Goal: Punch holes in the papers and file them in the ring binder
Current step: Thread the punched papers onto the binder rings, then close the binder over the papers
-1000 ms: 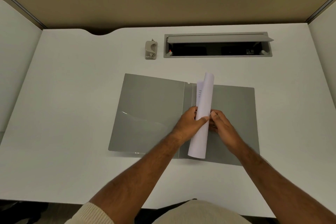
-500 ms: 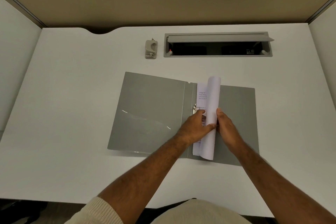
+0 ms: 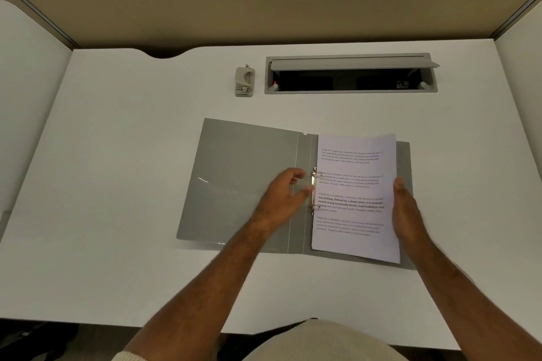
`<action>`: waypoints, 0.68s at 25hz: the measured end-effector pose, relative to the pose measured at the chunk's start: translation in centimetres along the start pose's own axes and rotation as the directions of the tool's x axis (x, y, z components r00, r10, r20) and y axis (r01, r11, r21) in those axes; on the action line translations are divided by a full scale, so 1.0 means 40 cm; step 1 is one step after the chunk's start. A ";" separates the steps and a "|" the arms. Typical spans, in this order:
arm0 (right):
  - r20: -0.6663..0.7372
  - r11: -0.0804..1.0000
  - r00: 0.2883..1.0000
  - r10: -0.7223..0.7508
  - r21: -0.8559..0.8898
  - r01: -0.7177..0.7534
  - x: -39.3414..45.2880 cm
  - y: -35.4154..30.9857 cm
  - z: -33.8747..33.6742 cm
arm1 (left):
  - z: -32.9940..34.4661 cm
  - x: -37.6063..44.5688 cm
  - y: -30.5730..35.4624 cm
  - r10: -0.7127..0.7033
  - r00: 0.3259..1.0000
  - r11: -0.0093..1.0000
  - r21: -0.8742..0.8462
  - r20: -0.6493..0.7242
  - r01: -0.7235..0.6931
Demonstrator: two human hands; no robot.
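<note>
Your paper (image 3: 353,199) lies flat on the binder (image 3: 243,182) rings; left hand (image 3: 281,195) and right hand (image 3: 406,208) hover beside it, each grip relaxed, holding nothing.

Both forearms reach forward; left hand (image 3: 283,195) and right hand (image 3: 406,208) lie loosely uncurled.

A grey ring binder (image 3: 249,182) lies open and flat. White papers (image 3: 355,199) printed with four text paragraphs lie flat on its right half, threaded on the metal rings (image 3: 314,192). A beige hole punch (image 3: 245,81) sits well beyond the binder, apart from both hands.
</note>
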State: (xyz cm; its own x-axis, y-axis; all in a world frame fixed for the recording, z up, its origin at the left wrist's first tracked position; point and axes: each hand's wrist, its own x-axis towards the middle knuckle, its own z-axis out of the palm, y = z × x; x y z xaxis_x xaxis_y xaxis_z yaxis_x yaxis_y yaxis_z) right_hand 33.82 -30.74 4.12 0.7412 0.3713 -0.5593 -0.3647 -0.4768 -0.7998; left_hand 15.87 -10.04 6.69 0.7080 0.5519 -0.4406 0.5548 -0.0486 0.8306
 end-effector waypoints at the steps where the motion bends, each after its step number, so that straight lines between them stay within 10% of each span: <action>1: -0.048 0.997 0.999 -0.015 -0.074 0.012 0.015 0.020 -0.023 | -0.030 -0.001 -0.017 0.014 0.997 1.000 0.022 -0.075 -0.013; 8: -0.171 0.903 0.976 -0.137 -0.427 0.052 0.038 0.068 -0.105 | -0.276 0.006 -0.171 -0.006 0.880 0.978 0.183 -0.475 0.105; 17: -0.242 0.919 0.968 -0.074 -0.394 -0.028 0.029 0.075 -0.103 | -0.400 0.006 -0.230 -0.253 0.816 0.913 0.150 -0.520 0.378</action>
State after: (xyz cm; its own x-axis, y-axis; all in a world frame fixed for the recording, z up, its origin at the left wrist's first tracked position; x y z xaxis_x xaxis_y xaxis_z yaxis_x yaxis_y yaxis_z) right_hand 35.90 -35.05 1.98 0.8803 0.2020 -0.4293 -0.1339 -0.7622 -0.6333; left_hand 3.94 3.87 4.37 0.2105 0.8954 -0.3924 0.8401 0.0396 0.5410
